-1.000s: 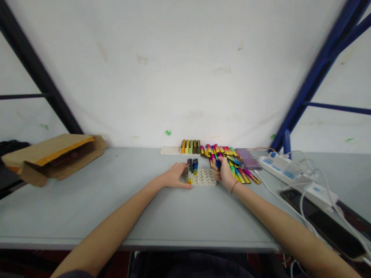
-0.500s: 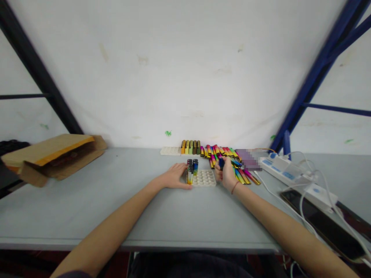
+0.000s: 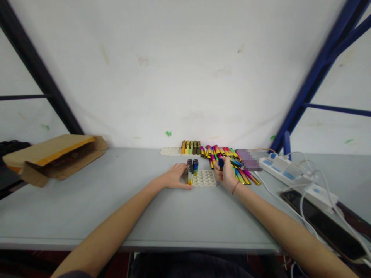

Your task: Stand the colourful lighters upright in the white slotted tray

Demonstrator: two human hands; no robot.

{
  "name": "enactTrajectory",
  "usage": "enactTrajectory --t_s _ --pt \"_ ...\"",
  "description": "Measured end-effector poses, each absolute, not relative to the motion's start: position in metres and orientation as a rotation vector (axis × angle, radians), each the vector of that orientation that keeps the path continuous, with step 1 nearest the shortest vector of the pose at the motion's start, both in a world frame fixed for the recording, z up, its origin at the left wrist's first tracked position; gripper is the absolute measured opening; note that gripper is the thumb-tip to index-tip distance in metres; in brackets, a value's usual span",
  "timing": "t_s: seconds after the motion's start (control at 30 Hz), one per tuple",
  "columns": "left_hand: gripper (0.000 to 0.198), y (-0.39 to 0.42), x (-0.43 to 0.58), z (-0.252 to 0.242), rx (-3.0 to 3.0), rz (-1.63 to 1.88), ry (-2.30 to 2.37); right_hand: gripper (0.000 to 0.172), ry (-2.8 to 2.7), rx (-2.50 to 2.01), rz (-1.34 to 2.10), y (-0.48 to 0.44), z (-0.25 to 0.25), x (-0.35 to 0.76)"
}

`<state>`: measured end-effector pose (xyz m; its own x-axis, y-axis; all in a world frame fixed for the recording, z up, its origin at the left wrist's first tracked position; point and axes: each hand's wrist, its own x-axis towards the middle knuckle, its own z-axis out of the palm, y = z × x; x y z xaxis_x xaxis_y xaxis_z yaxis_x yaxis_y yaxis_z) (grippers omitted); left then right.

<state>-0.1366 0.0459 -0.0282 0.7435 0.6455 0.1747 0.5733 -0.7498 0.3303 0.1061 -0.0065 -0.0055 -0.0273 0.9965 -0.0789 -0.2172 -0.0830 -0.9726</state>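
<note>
A white tray with round pockets (image 3: 205,178) lies on the table, several lighters (image 3: 190,174) standing upright in its left end. Around that end, my left hand (image 3: 174,177) has its thumb at the front corner and its fingers at the back, holding the tray. Just right of the tray, my right hand (image 3: 226,175) is closed on a dark blue lighter (image 3: 221,163); its fingers partly hide it. Beside and behind this hand lies a loose pile of shiny multicoloured lighters (image 3: 216,150), some covered by the hand.
At the wall stand a second white tray (image 3: 170,151) and a block of upright yellow, green and brown lighters (image 3: 190,147). To the right are a power strip (image 3: 285,170) with white cables and a dark phone (image 3: 321,224). An open padded envelope (image 3: 55,154) lies at left.
Hardly anything differs. Both hands stay in place, the right one still on the blue lighter, and the view has shifted very slightly.
</note>
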Motion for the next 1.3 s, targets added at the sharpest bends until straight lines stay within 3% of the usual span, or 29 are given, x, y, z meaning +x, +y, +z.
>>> enactTrajectory --t_s 0.63,0.83,0.93,1.3 --pt "0.093 0.046 -0.137 -0.028 2.706 0.384 0.961 0.045 -0.933 -1.184 1.396 -0.008 -0.006 0.103" --pt "0.093 0.045 -0.135 -0.027 2.712 0.395 0.943 0.024 -1.492 -1.031 0.889 -0.019 0.0 0.096" --pt "0.092 0.045 -0.135 -0.027 2.719 0.383 0.96 0.022 -1.644 -0.981 0.711 -0.02 -0.003 0.095" --pt "0.088 0.044 -0.135 -0.027 2.711 0.375 0.973 0.025 -1.698 -0.981 0.777 -0.02 -0.018 0.085"
